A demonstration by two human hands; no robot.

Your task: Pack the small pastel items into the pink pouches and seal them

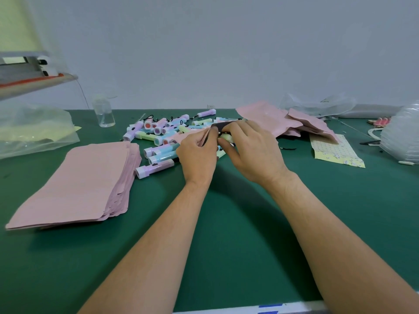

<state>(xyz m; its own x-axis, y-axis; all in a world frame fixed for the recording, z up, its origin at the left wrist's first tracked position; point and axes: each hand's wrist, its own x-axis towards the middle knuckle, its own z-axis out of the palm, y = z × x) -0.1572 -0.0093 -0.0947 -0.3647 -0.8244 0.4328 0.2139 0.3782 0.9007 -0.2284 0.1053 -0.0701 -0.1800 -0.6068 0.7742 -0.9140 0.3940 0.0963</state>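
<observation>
Several small pastel flashlight-shaped items (163, 137) lie in a heap on the green table (226, 223), just beyond my hands. My left hand (197, 155) pinches the mouth of a pink pouch (205, 134), whose dark opening shows between my hands. My right hand (251, 150) grips a pale yellow-green item (226, 137) at that opening. A thick stack of flat pink pouches (77, 184) lies to the left. More pink pouches (283, 123) are piled loosely at the back right.
A clear bottle (104, 113) stands at the back left beside a crumpled plastic bag (34, 130). A yellow patterned pouch (335, 150) and a bundle of clear plastic (401, 134) lie at the right. A shelf (29, 80) juts in at the upper left.
</observation>
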